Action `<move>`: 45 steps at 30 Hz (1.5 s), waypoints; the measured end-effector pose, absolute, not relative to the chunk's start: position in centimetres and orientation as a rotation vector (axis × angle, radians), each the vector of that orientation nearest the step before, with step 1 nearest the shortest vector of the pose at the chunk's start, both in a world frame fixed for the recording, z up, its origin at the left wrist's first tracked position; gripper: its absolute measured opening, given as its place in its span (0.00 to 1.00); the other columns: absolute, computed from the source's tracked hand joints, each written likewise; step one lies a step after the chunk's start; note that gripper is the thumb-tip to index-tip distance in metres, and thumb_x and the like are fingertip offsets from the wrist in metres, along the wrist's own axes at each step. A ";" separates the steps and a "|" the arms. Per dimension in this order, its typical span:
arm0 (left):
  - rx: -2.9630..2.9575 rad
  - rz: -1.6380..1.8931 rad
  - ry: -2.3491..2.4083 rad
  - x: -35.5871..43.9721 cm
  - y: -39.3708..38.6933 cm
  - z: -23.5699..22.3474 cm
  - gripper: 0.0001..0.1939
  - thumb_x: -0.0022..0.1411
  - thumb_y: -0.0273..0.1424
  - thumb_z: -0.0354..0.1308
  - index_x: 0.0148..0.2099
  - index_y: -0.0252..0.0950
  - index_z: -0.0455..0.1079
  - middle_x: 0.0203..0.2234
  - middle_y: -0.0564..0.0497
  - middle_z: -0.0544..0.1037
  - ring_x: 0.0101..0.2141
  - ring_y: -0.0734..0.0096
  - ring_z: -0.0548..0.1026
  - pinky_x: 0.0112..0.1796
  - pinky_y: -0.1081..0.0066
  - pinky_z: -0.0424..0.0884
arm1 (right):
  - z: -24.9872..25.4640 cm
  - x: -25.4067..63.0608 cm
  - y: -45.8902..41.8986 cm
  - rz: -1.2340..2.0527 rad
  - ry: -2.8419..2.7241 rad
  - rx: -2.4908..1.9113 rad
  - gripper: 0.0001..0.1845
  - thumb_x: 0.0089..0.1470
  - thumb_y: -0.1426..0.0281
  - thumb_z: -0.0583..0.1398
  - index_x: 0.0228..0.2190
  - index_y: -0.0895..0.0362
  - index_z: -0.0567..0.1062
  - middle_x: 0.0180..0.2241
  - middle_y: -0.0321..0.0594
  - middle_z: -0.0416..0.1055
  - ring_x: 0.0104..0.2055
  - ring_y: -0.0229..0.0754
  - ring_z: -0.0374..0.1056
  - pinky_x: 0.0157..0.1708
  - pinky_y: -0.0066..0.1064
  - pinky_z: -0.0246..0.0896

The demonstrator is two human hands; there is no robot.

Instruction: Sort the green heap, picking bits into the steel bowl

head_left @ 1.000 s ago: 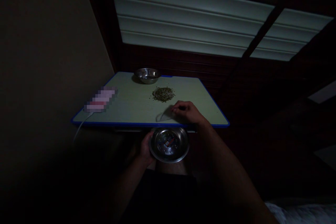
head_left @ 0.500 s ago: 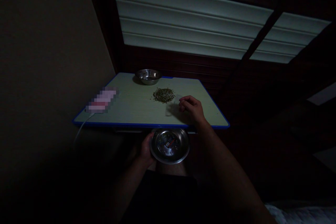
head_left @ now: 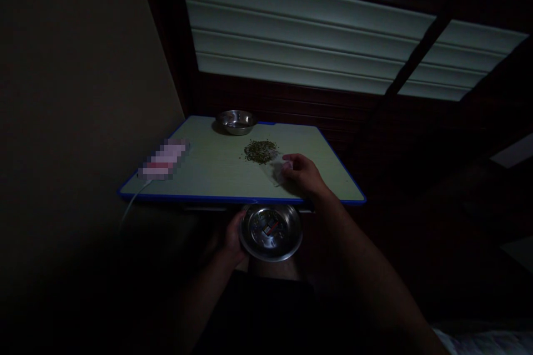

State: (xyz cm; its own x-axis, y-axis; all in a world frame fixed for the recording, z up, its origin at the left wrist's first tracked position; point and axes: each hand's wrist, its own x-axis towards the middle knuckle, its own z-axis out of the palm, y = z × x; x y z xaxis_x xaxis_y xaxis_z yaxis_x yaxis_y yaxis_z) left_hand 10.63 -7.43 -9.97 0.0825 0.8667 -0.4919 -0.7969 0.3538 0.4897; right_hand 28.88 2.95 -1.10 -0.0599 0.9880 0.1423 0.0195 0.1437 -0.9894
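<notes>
At the near edge of the table, slightly below its top, my left hand (head_left: 234, 239) grips the left rim of a shiny steel bowl (head_left: 292, 241). A dark label with a red stripe lies on the bowl's bottom. Above the tabletop, the fingers of my right hand (head_left: 303, 172) are closed on a thin, see-through plastic piece (head_left: 273, 171); whether it is a bag or a sheet I cannot tell. Its far end reaches the right side of a loose heap of small green-brown beans or seeds (head_left: 259, 151), spread on the pale table (head_left: 216, 172).
A second steel bowl (head_left: 236, 123) stands at the table's back left. On the left edge lies a blurred pinkish phone-like object (head_left: 164, 160), with a white cable (head_left: 132, 203) hanging off. Behind the table is dark wood with pale slats (head_left: 300, 39); a wall (head_left: 83, 55) closes the left.
The plastic piece in my right hand has shifted and turned slightly, now slanting toward the heap, with my fingers bunched on it. My left hand and the bowl stay nearly where they were.
</notes>
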 end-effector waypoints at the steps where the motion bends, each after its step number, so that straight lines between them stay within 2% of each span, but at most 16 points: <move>1: 0.102 1.243 0.814 10.6 -7.4 -10.0 0.10 0.56 0.33 0.58 0.30 0.32 0.77 0.24 0.46 0.81 0.28 0.64 0.77 0.35 0.67 0.72 | -0.9 28.9 3.2 1.172 -1.325 -1.132 0.24 0.33 0.65 0.69 0.35 0.57 0.72 0.24 0.32 0.68 0.24 0.33 0.61 0.25 0.28 0.58; 4: 0.109 1.247 0.809 10.6 -7.4 -10.2 0.10 0.56 0.33 0.59 0.31 0.32 0.77 0.25 0.47 0.81 0.29 0.64 0.78 0.37 0.67 0.72 | 0.4 28.9 4.7 1.292 -1.322 -1.214 0.18 0.33 0.65 0.68 0.29 0.58 0.74 0.19 0.33 0.67 0.20 0.33 0.58 0.21 0.27 0.53; 8: 0.119 1.244 0.802 10.5 -7.5 -10.0 0.09 0.55 0.33 0.59 0.32 0.33 0.77 0.26 0.47 0.82 0.31 0.61 0.79 0.40 0.64 0.72 | 1.8 28.7 7.4 1.147 -1.423 -1.215 0.13 0.31 0.66 0.68 0.23 0.58 0.74 0.17 0.33 0.66 0.19 0.31 0.54 0.19 0.26 0.48; 12: 0.107 1.254 0.822 10.5 -7.5 -10.0 0.09 0.54 0.33 0.59 0.31 0.33 0.77 0.25 0.47 0.81 0.30 0.61 0.78 0.38 0.64 0.72 | 1.0 28.6 8.4 1.043 -1.383 -1.254 0.14 0.31 0.63 0.67 0.20 0.58 0.72 0.17 0.33 0.67 0.20 0.32 0.57 0.21 0.27 0.50; 16: 0.111 1.245 0.848 10.4 -7.5 -9.9 0.09 0.54 0.33 0.60 0.29 0.32 0.76 0.23 0.47 0.81 0.27 0.64 0.77 0.36 0.66 0.72 | -0.3 29.0 7.8 1.008 -1.397 -1.256 0.14 0.32 0.62 0.67 0.21 0.58 0.72 0.19 0.33 0.67 0.22 0.33 0.58 0.23 0.27 0.53; 24: 0.065 1.239 0.876 10.5 -7.6 -9.6 0.09 0.55 0.32 0.58 0.32 0.32 0.77 0.24 0.47 0.81 0.29 0.62 0.78 0.36 0.65 0.74 | -0.9 29.9 7.3 0.885 -1.567 -1.233 0.11 0.35 0.68 0.64 0.26 0.59 0.77 0.25 0.37 0.74 0.27 0.36 0.65 0.30 0.29 0.60; 35: 0.108 1.223 0.839 10.3 -7.5 -10.0 0.10 0.52 0.34 0.61 0.34 0.33 0.77 0.26 0.47 0.82 0.34 0.56 0.80 0.41 0.61 0.73 | -1.8 29.8 7.7 0.809 -1.663 -1.227 0.10 0.36 0.70 0.64 0.27 0.58 0.77 0.24 0.35 0.73 0.26 0.36 0.64 0.29 0.28 0.59; 45: 0.104 1.245 0.834 10.5 -7.5 -9.7 0.09 0.55 0.32 0.58 0.31 0.32 0.77 0.24 0.46 0.81 0.29 0.62 0.78 0.38 0.64 0.72 | -2.2 29.8 8.1 0.708 -1.663 -1.262 0.11 0.38 0.68 0.62 0.29 0.59 0.76 0.24 0.35 0.72 0.27 0.35 0.62 0.28 0.27 0.57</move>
State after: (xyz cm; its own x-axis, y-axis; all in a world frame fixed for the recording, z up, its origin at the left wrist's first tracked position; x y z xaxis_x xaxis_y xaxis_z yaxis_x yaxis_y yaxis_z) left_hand 10.45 -7.47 -9.75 0.0728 0.8625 -0.5007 -0.7911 0.3557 0.4976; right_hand 29.82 8.05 -2.24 -0.0706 0.9464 0.3152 0.4286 0.3141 -0.8471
